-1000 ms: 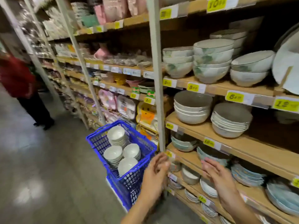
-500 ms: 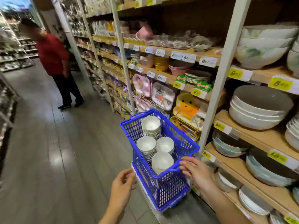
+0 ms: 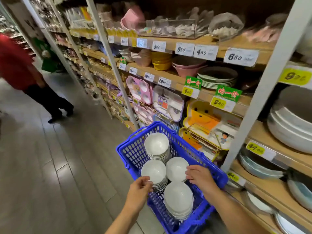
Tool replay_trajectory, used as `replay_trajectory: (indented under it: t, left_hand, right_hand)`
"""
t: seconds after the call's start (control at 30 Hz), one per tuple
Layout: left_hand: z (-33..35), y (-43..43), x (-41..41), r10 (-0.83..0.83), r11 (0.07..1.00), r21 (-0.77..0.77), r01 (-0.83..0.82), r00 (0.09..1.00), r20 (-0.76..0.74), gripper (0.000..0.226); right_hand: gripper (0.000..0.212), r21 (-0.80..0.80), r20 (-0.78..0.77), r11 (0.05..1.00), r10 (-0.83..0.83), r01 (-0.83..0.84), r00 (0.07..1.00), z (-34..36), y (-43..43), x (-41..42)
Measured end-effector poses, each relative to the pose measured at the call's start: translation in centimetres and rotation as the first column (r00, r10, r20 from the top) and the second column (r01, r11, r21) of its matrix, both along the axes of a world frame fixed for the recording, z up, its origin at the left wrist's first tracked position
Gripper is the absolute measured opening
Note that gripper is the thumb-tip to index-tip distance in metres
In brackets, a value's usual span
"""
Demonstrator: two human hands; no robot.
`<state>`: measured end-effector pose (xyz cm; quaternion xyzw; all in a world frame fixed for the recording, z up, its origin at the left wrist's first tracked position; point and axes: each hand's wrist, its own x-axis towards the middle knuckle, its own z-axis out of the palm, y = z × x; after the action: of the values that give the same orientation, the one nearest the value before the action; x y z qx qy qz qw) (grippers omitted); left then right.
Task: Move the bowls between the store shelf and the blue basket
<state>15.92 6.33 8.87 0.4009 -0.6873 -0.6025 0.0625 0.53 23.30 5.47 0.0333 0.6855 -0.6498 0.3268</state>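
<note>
While reaching down into blue basket (image 3: 133, 152), parked on floor just beside store shelf (image 3: 257, 133), working 2 of 4 white bowl piles inside. L hand (image 3: 140, 188) pinching rim of top bowl on left stack (image 3: 153, 169) by basket's left wall, thumb + fingers curled on it; prob. lifting one bowl or a few, not whole pile, as too heavy/slippy in one go. R hand (image 3: 200, 178) w/ fingertips against edge of centre-right stack (image 3: 176, 168); can't tell if gripping or just touching, likely steadying to prevent tipping/clinking. Not handled: far stack (image 3: 157, 144), tallest, at basket's far end; near stack (image 3: 178, 195) at basket's near end. Packed tight, rims touching, prob. to stop sliding. Judged step: start of taking bowls out toward shelf, though direction not certain. Writing above/beyond basket: white price tags "650", "490"; yellow tags approx. "4 80", "2 80" under green signs w/ red Chinese chars, unread. Bystander in red top (image 3: 15, 65) well apart, beyond basket's far-left.
</note>
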Motion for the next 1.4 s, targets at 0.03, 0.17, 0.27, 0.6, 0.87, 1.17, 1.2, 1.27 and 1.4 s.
replay_trajectory:
  t: [0.03,0.17,0.27,0.6,0.87,1.17,1.2,1.27,1.4]
  left_hand:
    - [-0.4,0.0,-1.1,-0.052,0.999,0.015,0.052,0.998,0.027,0.01]
    - [-2.8,-0.5,-5.1,-0.255,0.967,0.022,0.255,0.955,0.149,0.008]
    - [-5.4,-1.3,-7.8,-0.42,0.899,0.005,0.439,0.858,0.296,0.004]
    - [-12.6,-4.1,-11.9,-0.778,0.387,0.148,0.91,0.237,0.582,0.02]
    - [-13.6,-3.0,-11.9,-0.777,0.273,0.133,0.953,0.137,0.615,0.037]
    - [-11.6,-3.9,-12.8,-0.797,0.408,0.091,0.909,0.306,0.521,0.035]
    - [-11.0,-4.1,-13.0,-0.799,0.432,0.071,0.899,0.345,0.493,0.03]
    - [-9.7,-4.5,-13.4,-0.809,0.484,0.028,0.875,0.435,0.395,0.023]
    - [-6.4,-3.4,-13.3,-0.829,0.56,0.063,0.826,0.557,0.061,0.031]
  right_hand:
    - [0.012,0.039,0.006,0.999,0.013,-0.013,1.0,-0.6,-0.2,-0.3]
    - [0.018,0.247,0.042,0.964,0.085,-0.093,0.995,-4.3,-1.6,-0.8]
    - [0.015,0.433,0.04,0.886,0.164,-0.166,0.986,-6.5,-2.4,-0.3]
    - [0.043,0.798,0.161,0.568,0.121,-0.201,0.98,-9.6,-5.1,2.3]
    - [0.04,0.899,0.142,0.421,-0.018,-0.121,0.99,-10.1,-6.6,3.5]
    - [0.032,0.886,0.003,0.462,-0.087,0.038,0.996,-7.0,-5.4,3.6]
    - [0.031,0.866,-0.027,0.494,-0.111,0.078,0.994,-6.2,-5.0,3.5]
    - [0.032,0.816,-0.081,0.557,-0.152,0.153,0.985,-4.1,-4.0,3.3]
    - [0.027,0.687,-0.181,0.661,-0.244,0.3,0.953,0.9,-0.8,3.6]
